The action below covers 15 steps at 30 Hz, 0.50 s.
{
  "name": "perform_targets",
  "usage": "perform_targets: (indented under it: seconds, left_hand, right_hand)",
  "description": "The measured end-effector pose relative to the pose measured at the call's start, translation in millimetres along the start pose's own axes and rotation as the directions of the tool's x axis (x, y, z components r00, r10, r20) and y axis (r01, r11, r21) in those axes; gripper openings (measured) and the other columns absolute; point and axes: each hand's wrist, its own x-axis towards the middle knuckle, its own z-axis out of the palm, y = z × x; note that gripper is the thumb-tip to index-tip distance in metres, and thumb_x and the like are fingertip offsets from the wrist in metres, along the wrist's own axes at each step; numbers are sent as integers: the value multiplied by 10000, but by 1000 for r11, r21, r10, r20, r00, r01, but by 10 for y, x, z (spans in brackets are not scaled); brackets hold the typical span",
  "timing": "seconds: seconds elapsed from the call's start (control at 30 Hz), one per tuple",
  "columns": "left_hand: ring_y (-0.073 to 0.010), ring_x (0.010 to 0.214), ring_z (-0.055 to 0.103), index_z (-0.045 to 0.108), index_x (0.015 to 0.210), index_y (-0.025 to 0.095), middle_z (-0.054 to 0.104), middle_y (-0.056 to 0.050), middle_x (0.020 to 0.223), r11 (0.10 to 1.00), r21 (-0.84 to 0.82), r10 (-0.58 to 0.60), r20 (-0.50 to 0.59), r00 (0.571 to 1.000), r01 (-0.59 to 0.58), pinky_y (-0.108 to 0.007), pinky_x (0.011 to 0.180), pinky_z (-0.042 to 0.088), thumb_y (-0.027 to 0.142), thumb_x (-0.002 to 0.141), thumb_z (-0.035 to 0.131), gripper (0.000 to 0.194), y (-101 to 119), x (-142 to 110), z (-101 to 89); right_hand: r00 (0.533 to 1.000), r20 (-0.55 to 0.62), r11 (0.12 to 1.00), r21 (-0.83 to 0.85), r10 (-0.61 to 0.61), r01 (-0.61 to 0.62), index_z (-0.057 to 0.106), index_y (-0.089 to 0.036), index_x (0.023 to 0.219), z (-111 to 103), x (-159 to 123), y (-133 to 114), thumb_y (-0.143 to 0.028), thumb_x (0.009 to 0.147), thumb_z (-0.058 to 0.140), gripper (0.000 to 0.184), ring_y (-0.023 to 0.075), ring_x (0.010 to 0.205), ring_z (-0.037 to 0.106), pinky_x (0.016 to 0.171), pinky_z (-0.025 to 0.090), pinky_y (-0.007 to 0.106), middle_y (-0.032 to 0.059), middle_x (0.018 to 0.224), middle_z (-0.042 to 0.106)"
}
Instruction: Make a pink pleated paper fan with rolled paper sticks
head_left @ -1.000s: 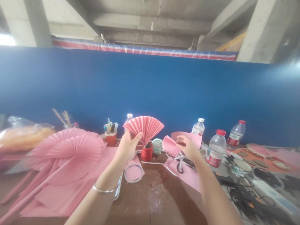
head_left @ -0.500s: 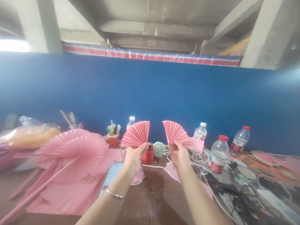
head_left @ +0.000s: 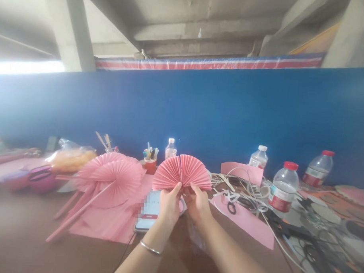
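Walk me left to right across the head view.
Plastic bag → front round fan → pen cup → left pleated piece in left hand → right pleated piece in right hand → right white-capped bottle → nearer red-capped bottle → farther red-capped bottle.

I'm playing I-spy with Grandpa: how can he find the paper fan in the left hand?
Below the middle of the big blue wall, the left hand pinches a pink pleated fan. It's wedge-shaped, unlike the round fans farther left, and sits left of the matching fan in the right hand.

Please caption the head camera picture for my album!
Left hand and right hand hold pink pleated fans side by side.
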Motion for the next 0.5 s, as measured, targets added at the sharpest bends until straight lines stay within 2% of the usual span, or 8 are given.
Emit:
perform_targets:
  seconds: [0.27, 0.5]
  left_hand:
    - [-137, 697, 633, 621, 691, 103, 667, -42, 718, 998, 56, 22, -6, 1000, -21, -229, 703, 500, 159, 599, 709, 139, -39, -41, -79]
    - [-154, 661, 626, 614, 716, 96, 655, -54, 700, 992, 125, 35, -26, 999, -31, -251, 662, 495, 209, 578, 725, 210, -65, -7, -145]
  right_hand:
    - [1000, 7, 994, 105, -19, 18, 571, -171, 705, -10, -25, 78, -170, 588, 680, 160, 140, 681, 609, 735, 505, 294, -17, 682, 623]
    - [999, -44, 998, 59, -3, 6, 576, -167, 733, -39, -40, 117, -163, 575, 682, 190, 144, 694, 602, 714, 501, 286, -4, 712, 628]
